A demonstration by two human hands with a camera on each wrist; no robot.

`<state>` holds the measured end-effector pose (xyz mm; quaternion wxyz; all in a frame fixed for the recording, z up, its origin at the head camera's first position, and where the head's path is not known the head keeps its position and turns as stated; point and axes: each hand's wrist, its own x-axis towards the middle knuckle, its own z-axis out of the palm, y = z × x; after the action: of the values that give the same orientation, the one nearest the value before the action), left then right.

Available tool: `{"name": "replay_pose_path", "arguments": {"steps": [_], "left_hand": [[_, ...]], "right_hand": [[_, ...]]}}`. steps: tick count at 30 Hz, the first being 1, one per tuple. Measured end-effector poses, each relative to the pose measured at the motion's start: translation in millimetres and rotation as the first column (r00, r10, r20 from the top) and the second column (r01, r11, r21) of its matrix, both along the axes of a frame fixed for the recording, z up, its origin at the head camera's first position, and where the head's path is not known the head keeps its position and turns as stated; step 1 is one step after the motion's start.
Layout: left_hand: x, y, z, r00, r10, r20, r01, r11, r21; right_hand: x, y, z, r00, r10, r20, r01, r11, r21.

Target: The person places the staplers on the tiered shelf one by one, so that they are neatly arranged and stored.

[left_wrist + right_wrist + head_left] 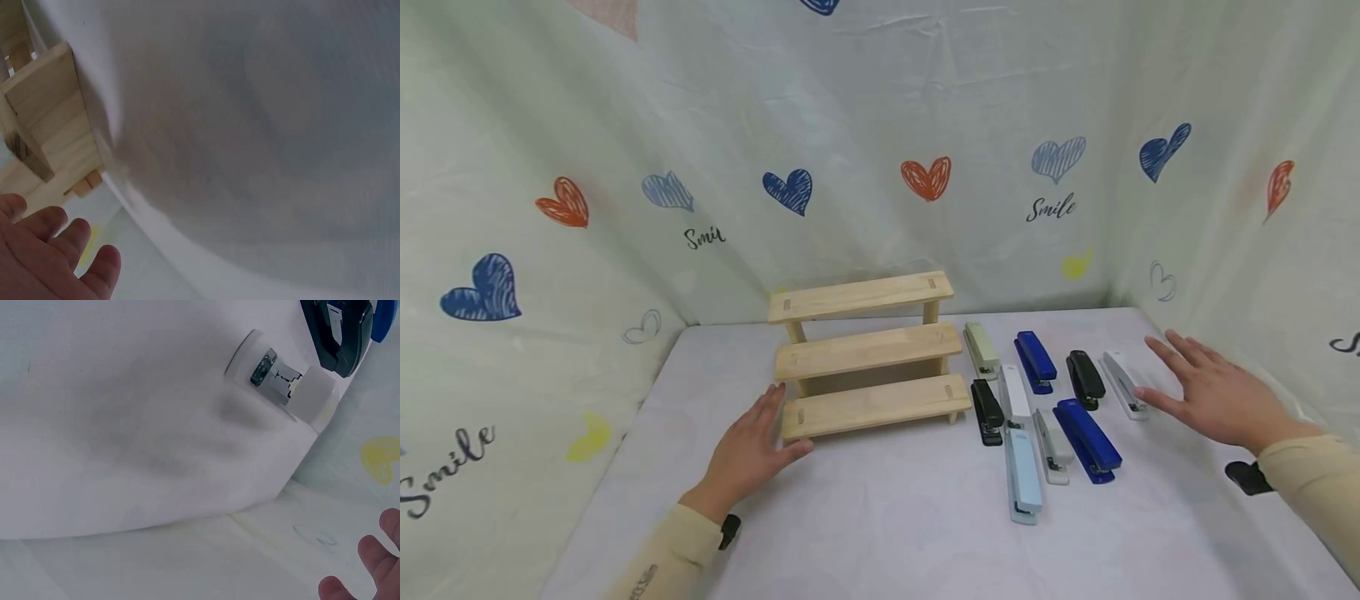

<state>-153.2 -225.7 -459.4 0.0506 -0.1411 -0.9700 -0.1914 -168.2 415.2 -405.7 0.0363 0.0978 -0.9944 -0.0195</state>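
The staplers (1086, 437) rest on their bases, likely for steadiness, between three and four o'clock of the wooden rack (868, 350). The left hand (748, 460), released, lies at the rack's eight o'clock; the right hand (1228, 398), also empty, at the staplers' three.

Head view looks forward and down; left wrist view, nearer and tilted, shares the three-tiered pale wooden rack (868, 350); right wrist view, likewise, shares the rightmost white plastic stapler (1122, 382).
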Motion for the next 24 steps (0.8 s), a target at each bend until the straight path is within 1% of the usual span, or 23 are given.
{"name": "replay_pose_path", "arguments": {"steps": [3, 6, 10, 13, 17, 20, 24], "left_hand": [[1.2, 3.6, -2.6, 1.000, 0.003, 0.022, -0.003, 1.000, 0.026], [0.9, 5.3, -3.9, 0.999, 0.013, 0.042, -0.014, 1.000, 0.021], [-0.5, 6.8, -4.3, 0.997, 0.027, 0.068, -0.027, 1.000, -0.001], [-1.7, 7.1, -3.8, 0.998, 0.028, 0.059, -0.027, 1.000, -0.015], [-3.5, 6.8, -2.5, 0.999, 0.018, 0.042, -0.016, 0.999, -0.031], [-4.8, 6.5, -2.1, 0.999, 0.009, 0.045, -0.007, 0.999, -0.047], [-6.6, 5.8, -2.8, 0.999, -0.001, 0.046, 0.003, 0.998, -0.057]], "right_hand": [[-3.0, -2, -2.4, 0.998, -0.029, 0.048, 0.031, 0.998, -0.046], [-8.4, -2, -7.3, 0.991, -0.050, 0.123, 0.064, 0.991, -0.115], [-14.3, 1, -20.4, 0.980, -0.036, 0.194, 0.079, 0.973, -0.218], [-16.0, 3, -30.8, 0.976, -0.027, 0.217, 0.090, 0.953, -0.289], [-17.6, 4, -39.6, 0.972, -0.020, 0.233, 0.105, 0.928, -0.359], [-18.9, 5, -45.2, 0.970, -0.021, 0.242, 0.118, 0.912, -0.393], [-19.5, 5, -51.5, 0.959, -0.049, 0.279, 0.169, 0.889, -0.425]]}}
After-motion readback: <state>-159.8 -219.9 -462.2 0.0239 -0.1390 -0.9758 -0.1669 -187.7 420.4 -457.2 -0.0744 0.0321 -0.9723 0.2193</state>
